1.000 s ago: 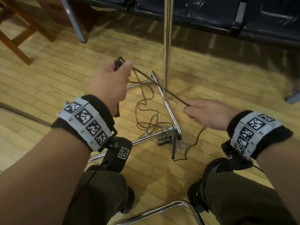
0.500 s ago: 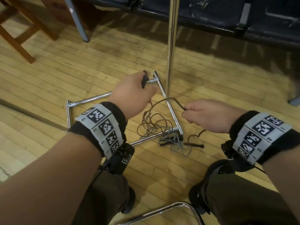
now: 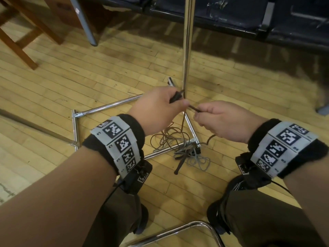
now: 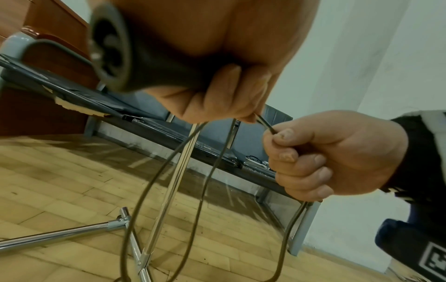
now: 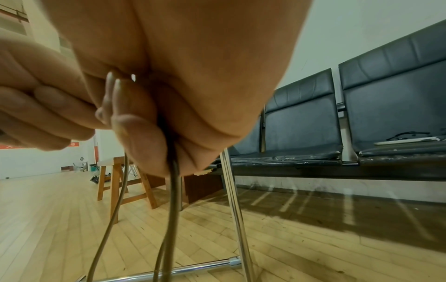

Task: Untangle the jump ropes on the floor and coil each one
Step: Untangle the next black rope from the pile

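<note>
My left hand [image 3: 160,107] grips the black handle [image 4: 135,64] of a brown jump rope and pinches a loop of its cord [image 4: 169,181] under the fingertips. My right hand [image 3: 222,120] is right beside it, fist closed round the same brown cord [image 3: 194,109], which hangs down from the fist [image 5: 173,200]. The slack of the brown rope [image 3: 169,138] lies in loose loops on the floor. A grey jump rope [image 3: 197,159] with dark handles [image 3: 179,164] lies tangled just in front of it.
A chrome stand with a vertical pole [image 3: 187,50] and floor bars [image 3: 110,106] straddles the ropes. Dark bench seats [image 3: 231,16] line the back, wooden stool legs [image 3: 19,45] stand far left. A chrome chair tube [image 3: 178,230] runs near my knees.
My left hand has come down and to the right with the handle, meeting my right hand. The taut cord between them has slackened into a hanging loop.
</note>
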Demonstrator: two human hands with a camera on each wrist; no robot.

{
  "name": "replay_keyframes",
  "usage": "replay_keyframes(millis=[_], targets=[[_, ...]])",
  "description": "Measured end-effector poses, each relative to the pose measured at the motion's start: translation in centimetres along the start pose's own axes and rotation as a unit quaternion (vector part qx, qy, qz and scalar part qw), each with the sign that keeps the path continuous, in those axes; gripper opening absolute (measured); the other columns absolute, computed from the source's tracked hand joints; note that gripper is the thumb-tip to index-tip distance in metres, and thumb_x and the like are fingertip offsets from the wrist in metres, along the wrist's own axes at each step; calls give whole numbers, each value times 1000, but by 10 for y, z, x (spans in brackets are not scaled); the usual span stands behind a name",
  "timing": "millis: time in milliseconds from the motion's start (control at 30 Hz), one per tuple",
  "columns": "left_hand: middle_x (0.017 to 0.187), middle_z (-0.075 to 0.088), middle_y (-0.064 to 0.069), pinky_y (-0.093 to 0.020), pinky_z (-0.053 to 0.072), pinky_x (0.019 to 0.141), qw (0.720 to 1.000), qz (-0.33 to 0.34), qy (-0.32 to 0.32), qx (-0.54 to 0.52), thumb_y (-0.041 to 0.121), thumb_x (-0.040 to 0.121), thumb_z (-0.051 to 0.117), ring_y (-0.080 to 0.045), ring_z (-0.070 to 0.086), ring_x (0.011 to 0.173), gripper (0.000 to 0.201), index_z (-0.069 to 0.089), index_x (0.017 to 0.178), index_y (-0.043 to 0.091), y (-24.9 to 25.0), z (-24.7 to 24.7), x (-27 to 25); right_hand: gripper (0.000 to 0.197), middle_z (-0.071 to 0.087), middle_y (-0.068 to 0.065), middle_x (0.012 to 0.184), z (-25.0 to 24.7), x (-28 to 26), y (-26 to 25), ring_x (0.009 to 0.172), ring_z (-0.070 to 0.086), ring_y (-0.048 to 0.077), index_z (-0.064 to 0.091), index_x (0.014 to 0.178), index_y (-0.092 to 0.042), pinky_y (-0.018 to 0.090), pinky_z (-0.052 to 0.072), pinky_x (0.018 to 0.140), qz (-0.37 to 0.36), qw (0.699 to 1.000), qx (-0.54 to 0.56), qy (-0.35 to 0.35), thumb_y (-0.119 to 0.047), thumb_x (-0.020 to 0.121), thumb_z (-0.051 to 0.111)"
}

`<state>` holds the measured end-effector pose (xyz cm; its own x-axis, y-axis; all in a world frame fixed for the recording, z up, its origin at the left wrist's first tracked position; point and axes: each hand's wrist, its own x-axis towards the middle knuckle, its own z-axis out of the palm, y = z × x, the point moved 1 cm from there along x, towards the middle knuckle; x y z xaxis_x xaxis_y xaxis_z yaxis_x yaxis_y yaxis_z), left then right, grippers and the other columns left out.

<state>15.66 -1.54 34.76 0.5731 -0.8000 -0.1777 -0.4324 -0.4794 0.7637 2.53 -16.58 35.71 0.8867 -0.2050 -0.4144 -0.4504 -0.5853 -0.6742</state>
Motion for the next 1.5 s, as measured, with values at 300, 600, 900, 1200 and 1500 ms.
replay_keyframes(millis=[300,600,900,1200,1500], targets=[[60,53,9,-18,37,44,998,-28,48,8,44,103,60,2,46,39,24,66,89,25,-2,2,1,34,47,-9,63,0,1,11,48,44,-2,64,92,-16,28,35,55,14,999,-36,0,-43,104,47],[59,50,9,-10,31,37,993,-36,114,-14,40,104,60,3,45,40,28,59,79,29,-2,-1,1,31,48,-8,65,3,3,7,48,41,2,63,94,-19,33,38,56,3,1000,-4,8,-45,103,48],[57,63,9,-17,39,41,998,-36,-16,-53,41,98,69,-2,47,40,16,72,90,27,-4,-1,1,33,51,-6,67,7,-1,14,59,46,10,64,87,-22,35,40,60,28,998,-49,-26,-44,104,46],[57,66,7,-15,35,39,994,-22,-103,-20,41,101,66,-2,45,38,13,74,96,31,-1,2,-3,34,42,-10,57,10,5,9,50,39,7,61,80,-16,34,34,56,-8,1000,15,-26,-40,101,49],[56,50,11,-20,36,40,952,-79,25,-295,35,106,58,-4,40,44,19,63,94,21,0,-28,-2,31,46,-10,61,2,0,22,57,45,15,62,80,-24,44,46,65,21,993,115,-22,-38,104,50]])
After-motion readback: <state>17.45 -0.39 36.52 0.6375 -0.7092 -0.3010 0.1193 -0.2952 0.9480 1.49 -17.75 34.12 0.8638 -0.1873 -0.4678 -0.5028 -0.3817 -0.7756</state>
